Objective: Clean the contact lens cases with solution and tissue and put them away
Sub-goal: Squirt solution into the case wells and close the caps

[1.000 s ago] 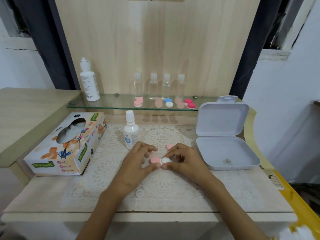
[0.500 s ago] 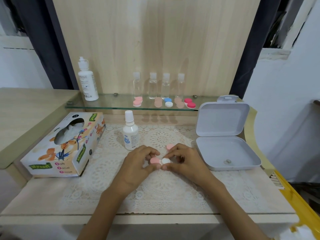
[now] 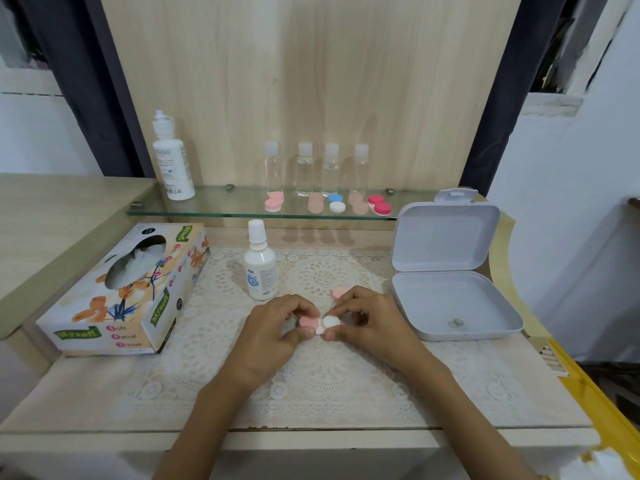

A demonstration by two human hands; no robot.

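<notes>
Worktop [image 3: 86, 403] centre, on lace mat [image 3: 329, 386]: left hand [image 3: 273, 337] and right hand [image 3: 374, 323], curled, each pinch one end of the contact lens case [image 3: 320, 323].

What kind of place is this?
Probably a home vanity table: a glass shelf holding lens cases and small bottles, a tissue box, and a lace mat.
</notes>
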